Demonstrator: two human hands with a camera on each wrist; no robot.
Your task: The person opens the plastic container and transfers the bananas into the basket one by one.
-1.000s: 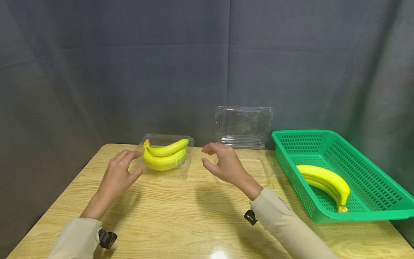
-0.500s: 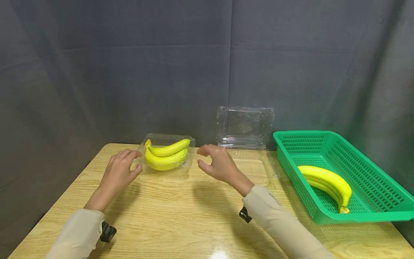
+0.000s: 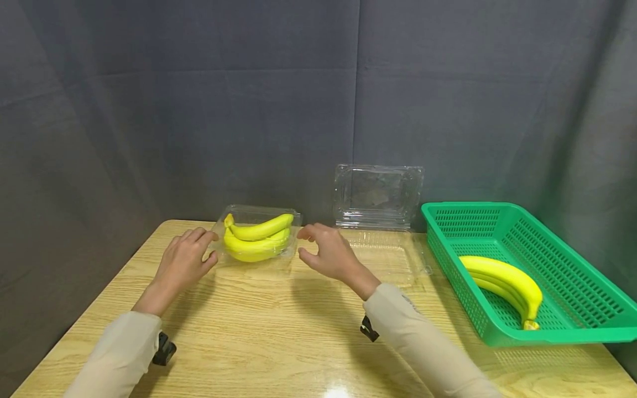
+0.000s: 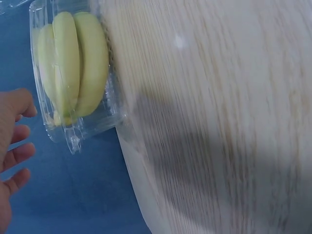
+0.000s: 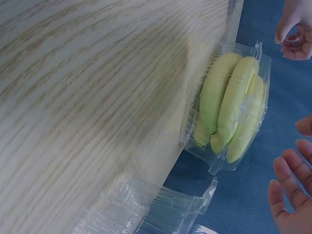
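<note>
At nine and three o'clock of a clear box (image 3: pixel 261 212), the fingers (image 3: pixel 307 232) of the left hand (image 3: pixel 184 257) and the right hand (image 3: pixel 329 252) are loosely spread, thumbs apart, pinching nothing. Judging from here, an uneven squeeze could buckle its thin walls, a push toward twelve could slide it off the far edge of the tabletop (image 3: pixel 259 331), and the right hand might brush the open box (image 3: pixel 373 225) at its two o'clock. Set near the tabletop's eleven, the clear box looks glossy, lid down, filled with yellow, faintly greenish bananas (image 3: pixel 254 250).
</note>
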